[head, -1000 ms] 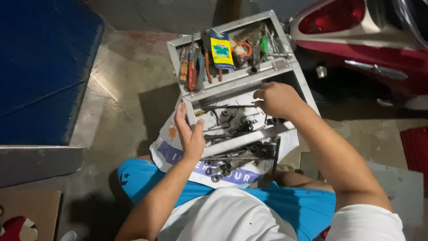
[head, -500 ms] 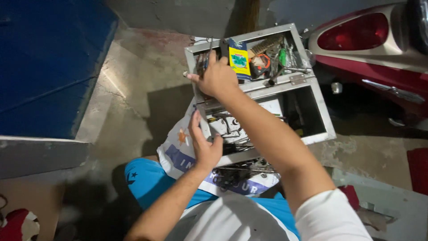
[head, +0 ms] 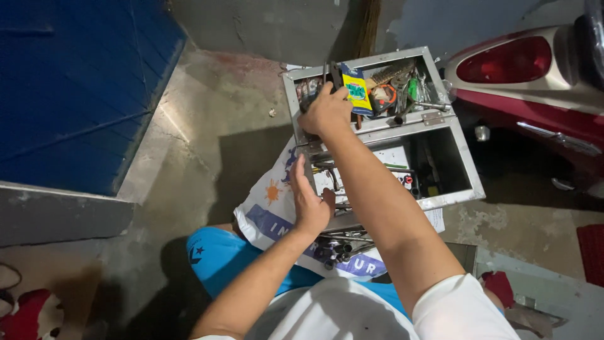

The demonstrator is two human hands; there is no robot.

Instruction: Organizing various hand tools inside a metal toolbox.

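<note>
An open grey metal toolbox (head: 462,157) stands on the concrete floor in front of me. My right hand (head: 326,112) reaches into its raised lid tray and closes around the handles of tools (head: 327,74) stored there, next to a yellow and blue packet (head: 357,89). My left hand (head: 309,203) rests on the toolbox's near-left edge, fingers apart, holding nothing. Wrenches and sockets (head: 343,242) lie below it on a white plastic bag (head: 272,208). Inside the box lie more metal tools, partly hidden by my right forearm.
A red vehicle with a tail light (head: 522,69) sits at the right. A blue panel (head: 69,88) fills the left. My blue shorts (head: 220,258) and white shirt are at the bottom. A red mat (head: 591,252) lies at the far right.
My right hand moved from the box's main compartment up to the lid tray and closed on tool handles there. The left hand stayed at the box's edge. The view shifted.
</note>
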